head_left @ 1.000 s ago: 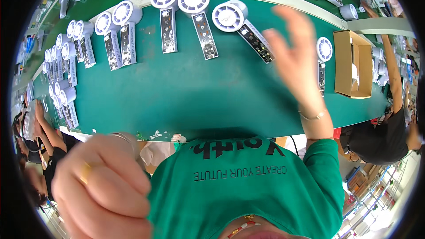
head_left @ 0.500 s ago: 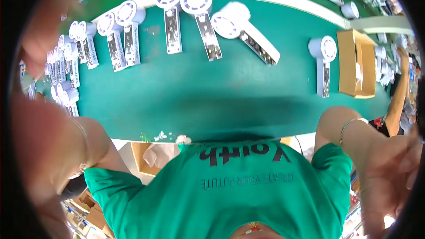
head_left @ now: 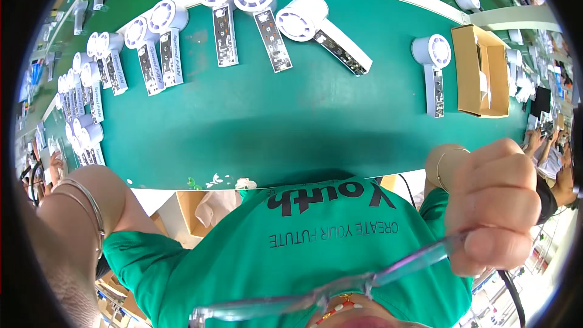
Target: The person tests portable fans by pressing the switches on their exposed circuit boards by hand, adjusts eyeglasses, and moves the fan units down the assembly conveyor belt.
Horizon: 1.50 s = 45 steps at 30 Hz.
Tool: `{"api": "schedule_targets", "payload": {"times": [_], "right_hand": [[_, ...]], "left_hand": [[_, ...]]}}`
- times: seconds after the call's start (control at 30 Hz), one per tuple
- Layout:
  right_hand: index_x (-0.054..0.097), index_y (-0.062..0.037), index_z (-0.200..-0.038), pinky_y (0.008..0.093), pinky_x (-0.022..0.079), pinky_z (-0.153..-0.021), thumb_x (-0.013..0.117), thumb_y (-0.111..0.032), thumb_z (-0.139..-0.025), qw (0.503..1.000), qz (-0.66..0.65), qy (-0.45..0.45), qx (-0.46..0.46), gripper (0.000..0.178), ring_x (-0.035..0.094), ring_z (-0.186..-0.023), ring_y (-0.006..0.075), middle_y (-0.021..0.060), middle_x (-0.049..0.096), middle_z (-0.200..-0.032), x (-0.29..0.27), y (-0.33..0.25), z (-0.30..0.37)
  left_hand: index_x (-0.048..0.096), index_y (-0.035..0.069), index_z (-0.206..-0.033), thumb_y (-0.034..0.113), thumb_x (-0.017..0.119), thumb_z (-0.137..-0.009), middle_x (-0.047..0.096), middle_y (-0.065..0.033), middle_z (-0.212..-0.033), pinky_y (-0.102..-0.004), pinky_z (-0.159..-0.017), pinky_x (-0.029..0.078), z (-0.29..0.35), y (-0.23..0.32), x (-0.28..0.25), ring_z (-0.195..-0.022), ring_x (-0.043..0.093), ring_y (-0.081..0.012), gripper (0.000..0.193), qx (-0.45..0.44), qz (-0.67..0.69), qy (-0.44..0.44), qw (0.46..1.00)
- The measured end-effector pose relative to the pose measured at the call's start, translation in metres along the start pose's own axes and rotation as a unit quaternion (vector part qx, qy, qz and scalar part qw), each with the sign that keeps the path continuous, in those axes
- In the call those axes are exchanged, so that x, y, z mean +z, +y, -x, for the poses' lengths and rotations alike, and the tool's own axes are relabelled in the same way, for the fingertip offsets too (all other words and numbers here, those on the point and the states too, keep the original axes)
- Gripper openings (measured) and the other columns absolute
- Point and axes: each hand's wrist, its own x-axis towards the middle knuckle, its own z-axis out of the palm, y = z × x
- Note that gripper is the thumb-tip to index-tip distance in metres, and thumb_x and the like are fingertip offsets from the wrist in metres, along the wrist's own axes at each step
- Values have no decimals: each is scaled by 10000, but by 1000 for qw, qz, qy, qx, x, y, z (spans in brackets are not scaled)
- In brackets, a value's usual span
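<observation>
My right hand is raised close in front of me, its fingers curled shut around one end of a pair of eyeglasses. The thin translucent frame slants down to the left across my green shirt. A dark cord-like piece hangs below that fist. At the lower left edge, my left hand shows only in part behind a bangled wrist, its fingers hidden. Neither hand touches the white handheld fans on the bench. Nearest to my right hand stands a lone fan with a circuit board showing along its handle.
The green bench carries several more fans at its far side, crowding toward the left. One fan lies slanted. An open cardboard box stands at the right. Other people's hands appear at the right, beyond the bench.
My right hand has come inward from the right edge and now grips the eyeglasses, newly in view. The left hand has dropped from the upper left. The bench scene has shifted slightly left and up.
</observation>
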Motion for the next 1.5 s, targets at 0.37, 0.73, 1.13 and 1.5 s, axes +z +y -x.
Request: {"api": "schedule_targets", "payload": {"times": [0.37, 0.73, 1.13, 1.5], "right_hand": [[616, 8, -865, 304, 425, -495, 679, -114, -756, 998, -49, -36, 20, 176, 539, -586, 212, 87, 572, -764, -13, 24, 22], [600, 14, -796, 282, 419, -511, 621, 81, -706, 971, 114, -1, 210, 114, 546, -561, 217, 99, 584, -673, 12, 24, 39], [612, 21, -831, 271, 402, -498, 617, 61, -758, 969, 129, 26, 208, 83, 537, -552, 199, 99, 586, -667, 9, 25, 42], [622, 27, -854, 271, 383, -499, 627, 67, -752, 971, 147, 36, 187, 109, 505, -536, 183, 92, 576, -658, 12, 31, 41]], "left_hand": [[630, 151, -1130, 41, 721, -641, 603, -164, -1026, -326, -585, 486, -217, 72, 60, -768, 610, -251, 509, -49, -210, -8, 977], [623, 138, -1140, 58, 718, -647, 603, -178, -1031, -329, -577, 482, -195, 58, 64, -757, 612, -257, 509, -66, -215, -23, 974], [615, 120, -1142, 87, 716, -657, 605, -186, -1029, -326, -573, 476, -178, 49, 63, -751, 611, -259, 497, -54, -192, -23, 980], [608, 104, -1144, 115, 715, -666, 606, -194, -1027, -324, -569, 471, -166, 45, 59, -746, 611, -260, 490, -49, -194, -34, 979]]}}
